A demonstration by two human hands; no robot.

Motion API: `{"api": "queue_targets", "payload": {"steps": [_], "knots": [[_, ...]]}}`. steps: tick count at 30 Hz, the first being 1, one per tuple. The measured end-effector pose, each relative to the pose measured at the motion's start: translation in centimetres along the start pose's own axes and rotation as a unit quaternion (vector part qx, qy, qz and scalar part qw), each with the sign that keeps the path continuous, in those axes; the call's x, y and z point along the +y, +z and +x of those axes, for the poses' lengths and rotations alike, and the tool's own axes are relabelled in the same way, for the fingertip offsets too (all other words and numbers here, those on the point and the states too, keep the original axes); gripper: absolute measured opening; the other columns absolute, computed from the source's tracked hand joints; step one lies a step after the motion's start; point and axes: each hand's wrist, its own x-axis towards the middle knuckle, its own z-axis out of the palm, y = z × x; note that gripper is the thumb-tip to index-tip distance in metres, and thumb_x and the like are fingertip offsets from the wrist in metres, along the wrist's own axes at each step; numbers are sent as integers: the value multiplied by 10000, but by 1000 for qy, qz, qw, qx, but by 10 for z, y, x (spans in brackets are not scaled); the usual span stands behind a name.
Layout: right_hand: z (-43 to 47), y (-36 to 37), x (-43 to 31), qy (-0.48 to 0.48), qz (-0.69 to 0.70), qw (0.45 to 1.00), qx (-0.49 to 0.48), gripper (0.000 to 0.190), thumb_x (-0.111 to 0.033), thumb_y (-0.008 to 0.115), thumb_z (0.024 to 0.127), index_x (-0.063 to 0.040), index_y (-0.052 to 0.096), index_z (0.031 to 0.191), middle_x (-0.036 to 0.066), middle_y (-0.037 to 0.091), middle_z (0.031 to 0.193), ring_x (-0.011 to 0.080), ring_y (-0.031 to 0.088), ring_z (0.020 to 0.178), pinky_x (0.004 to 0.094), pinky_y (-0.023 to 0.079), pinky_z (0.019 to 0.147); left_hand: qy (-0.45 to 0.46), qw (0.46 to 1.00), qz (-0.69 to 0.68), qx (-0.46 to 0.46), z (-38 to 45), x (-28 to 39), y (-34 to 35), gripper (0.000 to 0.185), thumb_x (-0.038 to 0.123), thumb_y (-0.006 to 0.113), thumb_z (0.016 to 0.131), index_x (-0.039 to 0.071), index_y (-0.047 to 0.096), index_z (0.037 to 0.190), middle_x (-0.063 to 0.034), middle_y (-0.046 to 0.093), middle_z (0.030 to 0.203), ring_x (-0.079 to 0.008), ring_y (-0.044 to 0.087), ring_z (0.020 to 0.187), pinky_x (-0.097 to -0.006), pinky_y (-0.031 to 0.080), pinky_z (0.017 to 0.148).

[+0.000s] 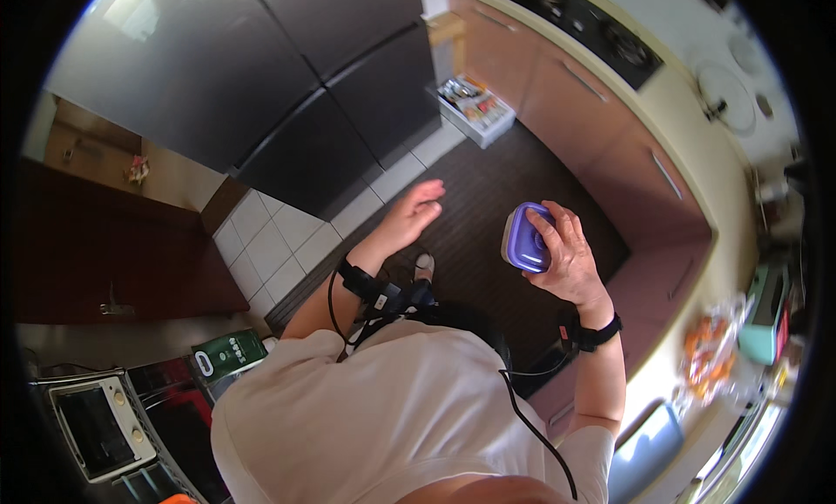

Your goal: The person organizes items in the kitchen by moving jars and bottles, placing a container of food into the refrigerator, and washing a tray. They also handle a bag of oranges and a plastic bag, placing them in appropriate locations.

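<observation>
My right hand (567, 259) grips a small food container, its translucent side (507, 237) facing left and its purple lid (528, 248) under my fingers. It is tilted in mid-air over the dark floor mat (480, 177). My left hand (415, 215) hovers to the left of the container, apart from it. Nothing is in that hand, and its thumb stands away from the fingers. Black straps with cables are around both my wrists. What the container holds is hidden.
A dark refrigerator (353, 106) stands ahead, with a white box of packets (480, 115) on the floor beside it. Pink cabinets (562, 106) and a pale counter (702, 197) curve along the right. A brown door (117, 243) and a toaster oven (101, 425) are at left.
</observation>
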Motion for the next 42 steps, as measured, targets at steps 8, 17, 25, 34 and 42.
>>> {"api": "queue_targets", "payload": {"steps": [8, 17, 25, 34, 42], "knots": [[207, 35, -7, -55, 53, 997, -9, 970, -56, 852, 435, -135, 476, 1326, 140, 442, 1329, 369, 470, 1161, 432, 470, 962, 13, 729, -511, 455, 103, -77, -286, 817, 506, 539, 918, 40, 165, 1475, -160, 261, 1501, -305, 274, 1384, -475, 196, 1145], [384, 67, 34, -162, 85, 979, -86, 959, -69, 867, 446, -126, 494, 1327, 160, 446, 1335, 362, 461, 1184, 427, 446, 991, 110, 612, -610, 491, 192, -130, -389, 1077, 755, 576, 732, 153, 144, 1514, -91, 123, 1568, -262, 109, 1442, -445, 76, 1167], [598, 95, 43, -362, 146, 914, -109, 891, -91, 854, 514, -135, 489, 1326, 168, 445, 1330, 369, 437, 1212, 418, 411, 1007, 149, 546, -544, 620, 222, -115, -378, 938, 836, 348, 786, 157, 368, 1433, -33, 396, 1448, -257, 379, 1314, -385, 320, 1086], [682, 114, 22, -392, 280, 844, -236, 892, -117, 843, 532, -145, 458, 1337, 142, 411, 1315, 349, 399, 1236, 403, 391, 1009, 121, 479, -554, 670, 211, -123, -356, 1117, 881, 208, 763, 36, 195, 1494, -95, 196, 1564, -268, 203, 1428, -387, 132, 1169], [672, 131, 8, -412, 332, 797, -291, 886, -185, 840, 577, -170, 438, 1366, 153, 406, 1349, 356, 397, 1248, 415, 395, 1018, 165, 518, -513, 665, 134, -104, -257, 705, 599, 277, 952, 82, 364, 1424, -76, 374, 1478, -281, 344, 1345, -428, 218, 1147]]}}
